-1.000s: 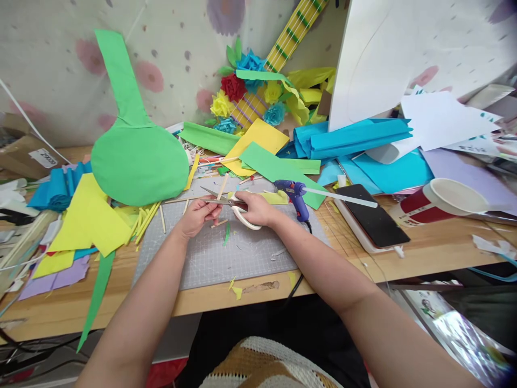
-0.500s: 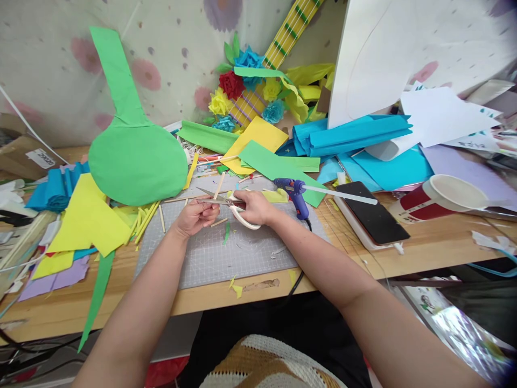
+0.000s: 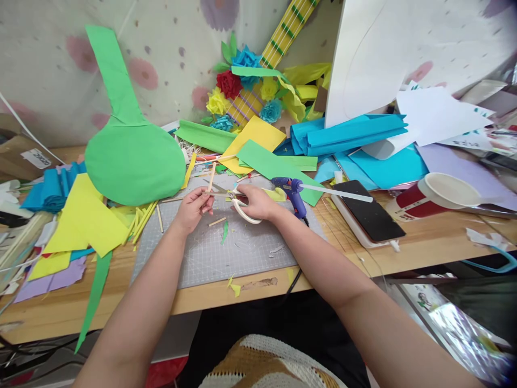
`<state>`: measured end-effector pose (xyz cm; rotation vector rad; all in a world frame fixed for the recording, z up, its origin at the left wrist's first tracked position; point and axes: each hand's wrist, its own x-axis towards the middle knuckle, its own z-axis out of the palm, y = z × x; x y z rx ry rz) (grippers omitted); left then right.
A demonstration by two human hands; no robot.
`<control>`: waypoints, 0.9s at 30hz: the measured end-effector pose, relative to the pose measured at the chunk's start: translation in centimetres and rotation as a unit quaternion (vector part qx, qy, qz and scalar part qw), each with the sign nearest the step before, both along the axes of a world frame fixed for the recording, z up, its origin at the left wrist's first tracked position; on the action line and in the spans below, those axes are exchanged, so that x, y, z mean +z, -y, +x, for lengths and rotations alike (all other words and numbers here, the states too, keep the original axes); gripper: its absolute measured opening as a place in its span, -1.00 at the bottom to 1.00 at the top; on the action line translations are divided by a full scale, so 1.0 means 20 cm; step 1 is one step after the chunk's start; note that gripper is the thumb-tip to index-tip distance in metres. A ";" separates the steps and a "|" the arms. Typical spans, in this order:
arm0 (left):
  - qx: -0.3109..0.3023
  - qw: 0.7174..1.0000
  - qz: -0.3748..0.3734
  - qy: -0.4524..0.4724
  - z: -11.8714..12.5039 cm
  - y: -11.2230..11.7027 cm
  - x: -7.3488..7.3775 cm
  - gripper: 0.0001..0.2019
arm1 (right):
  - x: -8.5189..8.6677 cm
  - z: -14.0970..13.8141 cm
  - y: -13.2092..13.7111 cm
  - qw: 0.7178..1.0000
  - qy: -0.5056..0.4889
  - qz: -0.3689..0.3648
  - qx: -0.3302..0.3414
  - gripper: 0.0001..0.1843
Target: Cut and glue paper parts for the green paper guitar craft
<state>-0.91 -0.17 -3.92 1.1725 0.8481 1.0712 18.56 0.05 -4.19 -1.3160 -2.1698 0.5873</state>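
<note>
My right hand point(image 3: 255, 202) grips a pair of white-handled scissors point(image 3: 246, 214) by the loops. The blades stand apart and point left toward my left hand point(image 3: 195, 207). That hand is closed, pinching a thin wooden stick point(image 3: 212, 177) that rises from its fingertips, with the scissor blades beside it. Where exactly blade and stick meet is too small to tell. Both hands are above the grey cutting mat point(image 3: 202, 264). On the mat below lie a short stick piece point(image 3: 217, 221) and a green paper scrap point(image 3: 224, 232).
A purple glue gun point(image 3: 291, 194) lies right of my hands, then a phone point(image 3: 367, 210) and a paper cup point(image 3: 434, 196). At back left leans a green guitar-like cutout point(image 3: 135, 161). Yellow paper point(image 3: 84, 215) and blue crepe paper point(image 3: 355, 134) flank the mat.
The stick in my left hand has shifted slightly left and stands more upright. Both hands and the scissors have moved a little. The whole view has drifted slightly.
</note>
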 end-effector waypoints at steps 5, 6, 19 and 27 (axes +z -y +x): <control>-0.032 0.988 0.020 -0.150 0.04 0.01 -0.03 -0.72 | -0.04 -0.05 -0.04 0.933 -0.315 -0.154 -0.080 -0.59; -0.040 0.983 0.019 -0.179 0.06 0.02 -0.03 -0.72 | -0.04 -0.06 -0.05 0.905 -0.380 -0.177 -0.074 -0.57; -0.069 0.955 0.132 -0.255 0.08 0.07 -0.03 -0.82 | -0.01 -0.06 -0.05 0.724 -0.598 -0.335 -0.075 -0.54; -0.005 0.937 0.146 -0.316 0.07 0.04 -0.06 -0.78 | -0.02 -0.05 -0.07 0.732 -0.610 -0.294 -0.082 -0.54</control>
